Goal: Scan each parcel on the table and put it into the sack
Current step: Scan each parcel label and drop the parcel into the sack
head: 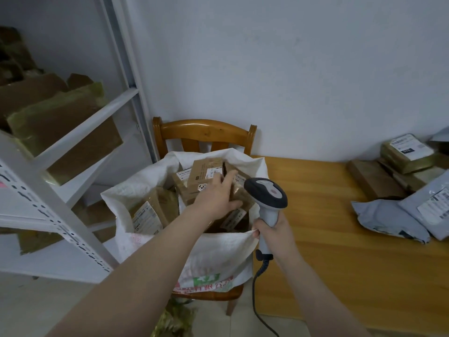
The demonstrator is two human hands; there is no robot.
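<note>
Several brown parcels (pixel 206 173) fill the white sack (pixel 218 249) at the centre of the frame, which stands on a wooden chair (pixel 204 130). The left hand (pixel 216 198) reaches in, its fingers loosely spread and resting on the top parcels. The right hand (pixel 272 229) grips the scanner (pixel 266 193) by its handle at the sack's rim. Grey mailers (pixel 388 220) and brown boxes (pixel 408 152) lie on the table (pixel 315 215) at the right.

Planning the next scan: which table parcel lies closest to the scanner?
The grey mailer showing no label, left of the labelled grey one; the brown boxes sit farther back.
</note>
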